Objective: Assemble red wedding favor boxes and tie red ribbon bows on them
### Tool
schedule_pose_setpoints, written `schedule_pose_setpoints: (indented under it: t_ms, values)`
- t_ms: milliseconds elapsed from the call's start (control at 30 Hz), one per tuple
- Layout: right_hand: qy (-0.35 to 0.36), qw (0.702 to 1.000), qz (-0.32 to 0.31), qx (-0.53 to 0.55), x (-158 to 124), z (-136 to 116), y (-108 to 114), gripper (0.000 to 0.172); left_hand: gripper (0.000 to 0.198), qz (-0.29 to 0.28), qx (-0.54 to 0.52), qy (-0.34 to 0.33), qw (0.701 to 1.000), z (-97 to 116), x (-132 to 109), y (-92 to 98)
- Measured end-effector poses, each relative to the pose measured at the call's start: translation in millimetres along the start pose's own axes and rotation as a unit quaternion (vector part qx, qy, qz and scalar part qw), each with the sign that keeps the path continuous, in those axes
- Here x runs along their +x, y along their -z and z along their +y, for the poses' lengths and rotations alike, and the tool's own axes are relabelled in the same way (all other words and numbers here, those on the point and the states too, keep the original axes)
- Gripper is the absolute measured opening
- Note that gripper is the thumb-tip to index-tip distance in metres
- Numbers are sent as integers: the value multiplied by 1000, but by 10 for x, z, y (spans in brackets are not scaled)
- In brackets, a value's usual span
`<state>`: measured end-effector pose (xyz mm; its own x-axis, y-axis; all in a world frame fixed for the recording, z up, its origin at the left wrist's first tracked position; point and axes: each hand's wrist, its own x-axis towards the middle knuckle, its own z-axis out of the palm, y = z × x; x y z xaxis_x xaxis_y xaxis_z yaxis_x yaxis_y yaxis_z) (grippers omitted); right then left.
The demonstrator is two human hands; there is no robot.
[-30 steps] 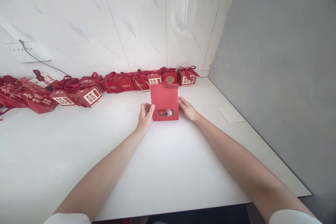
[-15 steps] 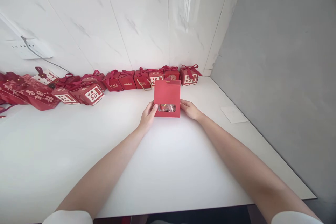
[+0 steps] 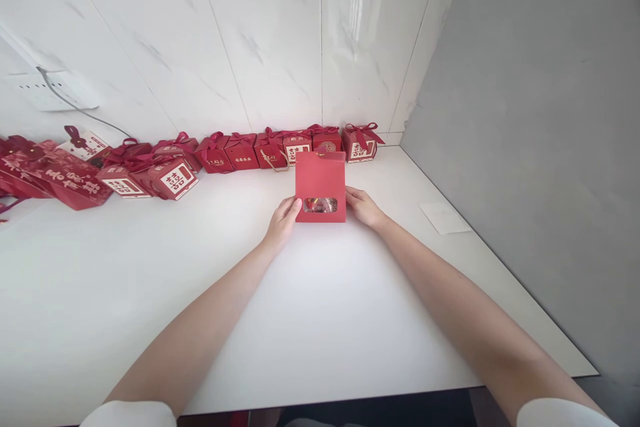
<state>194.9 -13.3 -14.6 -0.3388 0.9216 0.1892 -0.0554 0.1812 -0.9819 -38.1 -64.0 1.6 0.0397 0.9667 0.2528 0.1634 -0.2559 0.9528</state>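
Bag upright in front of the box row

Red paper bag is found above or on the white table, before the right part of the box row, overlapping it in view; contact of its base with the table cannot be confirmed. A clear window low on its front shows wrapped contents, details too small to read.

Left hand: grasping the bag's left edge, thumb on the front, other fingers partly hidden behind. Right hand: fingers bent at the bag's right edge, tips out of sight; firmness of hold cannot be told.

Box row: red boxes with ribbon bows, along the wall. Left of the row: tilted boxes, then printed bags. Right and forward of the row: white paper, flat on the table.
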Motion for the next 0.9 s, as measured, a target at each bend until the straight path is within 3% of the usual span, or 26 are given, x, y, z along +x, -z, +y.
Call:
schedule_pose_setpoints:
  t_ms: [133,367,900]
  values:
    - [6,999,37,38,-53,-78,-29,46,45,4,0,2,1000,22,-8,-14]
    - [-7,998,-50,23,-118,-170,-37,45,46,24,4,13,1000,-1,-10,-2]
    - [13,998,-5,-66,-123,-108,-79,54,54,17,17,23,999,-72,36,22]
